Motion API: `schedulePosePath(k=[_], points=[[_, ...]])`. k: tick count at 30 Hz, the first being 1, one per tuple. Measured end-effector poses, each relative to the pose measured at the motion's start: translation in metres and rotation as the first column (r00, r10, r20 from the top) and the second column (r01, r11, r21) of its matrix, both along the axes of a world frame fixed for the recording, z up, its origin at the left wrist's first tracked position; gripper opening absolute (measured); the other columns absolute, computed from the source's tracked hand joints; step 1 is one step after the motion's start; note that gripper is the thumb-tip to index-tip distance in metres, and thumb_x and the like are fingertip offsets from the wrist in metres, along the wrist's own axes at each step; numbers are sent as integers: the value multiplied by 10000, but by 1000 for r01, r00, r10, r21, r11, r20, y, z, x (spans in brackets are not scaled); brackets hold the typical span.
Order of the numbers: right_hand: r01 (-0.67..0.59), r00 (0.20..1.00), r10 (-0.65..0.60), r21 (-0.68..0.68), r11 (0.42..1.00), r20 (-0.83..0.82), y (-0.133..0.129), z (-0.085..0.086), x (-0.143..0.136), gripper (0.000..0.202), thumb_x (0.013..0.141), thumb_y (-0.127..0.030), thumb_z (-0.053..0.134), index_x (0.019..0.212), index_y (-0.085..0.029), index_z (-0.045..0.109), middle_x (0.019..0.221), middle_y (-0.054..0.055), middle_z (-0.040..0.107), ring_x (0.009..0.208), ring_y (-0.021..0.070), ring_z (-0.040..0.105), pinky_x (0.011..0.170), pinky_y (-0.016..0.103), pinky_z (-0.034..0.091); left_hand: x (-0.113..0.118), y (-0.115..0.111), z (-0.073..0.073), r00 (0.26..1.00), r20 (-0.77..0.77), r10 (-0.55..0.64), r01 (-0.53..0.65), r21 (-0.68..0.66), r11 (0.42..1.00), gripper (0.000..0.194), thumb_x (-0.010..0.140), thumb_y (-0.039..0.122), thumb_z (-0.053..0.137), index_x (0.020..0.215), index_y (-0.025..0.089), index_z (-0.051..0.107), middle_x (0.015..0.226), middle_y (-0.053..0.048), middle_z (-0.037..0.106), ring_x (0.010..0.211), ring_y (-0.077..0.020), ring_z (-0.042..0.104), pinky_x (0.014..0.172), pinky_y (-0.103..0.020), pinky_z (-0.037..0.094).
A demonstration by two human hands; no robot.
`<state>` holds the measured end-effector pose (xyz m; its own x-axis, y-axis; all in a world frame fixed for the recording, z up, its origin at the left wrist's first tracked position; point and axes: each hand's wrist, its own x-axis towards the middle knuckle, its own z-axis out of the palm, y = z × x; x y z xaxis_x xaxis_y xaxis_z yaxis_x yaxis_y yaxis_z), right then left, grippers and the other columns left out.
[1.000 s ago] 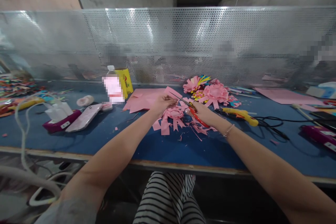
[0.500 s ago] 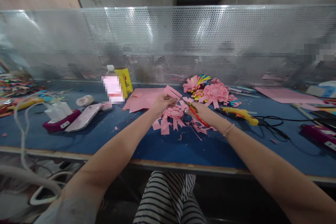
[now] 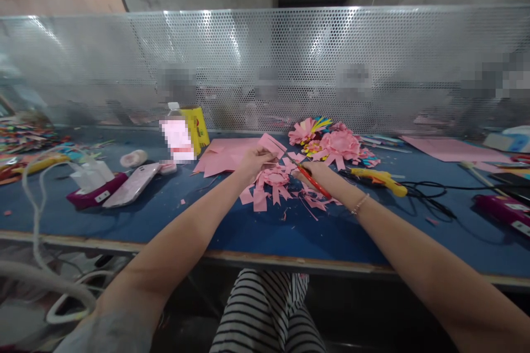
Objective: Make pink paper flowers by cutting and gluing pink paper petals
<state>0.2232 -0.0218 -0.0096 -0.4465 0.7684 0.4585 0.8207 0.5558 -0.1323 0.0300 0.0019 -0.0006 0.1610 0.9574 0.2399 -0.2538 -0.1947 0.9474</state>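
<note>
In my left hand (image 3: pixel 257 161) is a piece of pink paper (image 3: pixel 272 144), pinched between thumb and fingers, with its top corner standing up. My right hand (image 3: pixel 313 171) is closed round red-handled scissors (image 3: pixel 314 181), whose blades point up and left at the paper's right edge. Below both hands lies a pink paper flower (image 3: pixel 274 176) with ribbon-like tails, surrounded by pink scraps. Behind my left hand are flat sheets of pink paper (image 3: pixel 221 154). Finished-looking pink paper flowers (image 3: pixel 340 145) with yellow and blue strips sit beyond my right hand.
A yellow glue gun (image 3: pixel 380 179) with a black cable lies right of my right hand. To the left are a phone (image 3: pixel 132 185), a purple power strip (image 3: pixel 89 197), a bottle (image 3: pixel 178 138) and a yellow box (image 3: pixel 199 129). A perforated metal screen (image 3: pixel 256 44) stands along the back.
The scissors' blades have drawn back to the right, away from across the pink paper. More of the paper shows above my left hand, which has barely moved.
</note>
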Motion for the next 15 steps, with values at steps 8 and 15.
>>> schedulePosePath(k=[8, 15], points=[[10, 1000, -9, -22, 1000, 18, 0, 1, 1, 385, 758, -524, 399, 664, -166, 504, 630, 60, 570, 550, 137, 496, 515, 231, 298, -4, 4, 1, 997, 36, 63, -64, 29, 998, 222, 578, 258, 677, 629, 119, 512, 551, 10, 552, 540, -75, 542, 578, -241, 462], [-23, 999, 22, 13, 1000, 42, 0, 0, -2, 384, 777, -500, 381, 653, -163, 517, 590, 46, 550, 520, 126, 477, 511, 235, 282, -3, 1, 4, 995, 35, 92, -93, 31, 995, 239, 559, 275, 686, 615, 126, 509, 530, 22, 527, 513, -66, 519, 554, -226, 452]])
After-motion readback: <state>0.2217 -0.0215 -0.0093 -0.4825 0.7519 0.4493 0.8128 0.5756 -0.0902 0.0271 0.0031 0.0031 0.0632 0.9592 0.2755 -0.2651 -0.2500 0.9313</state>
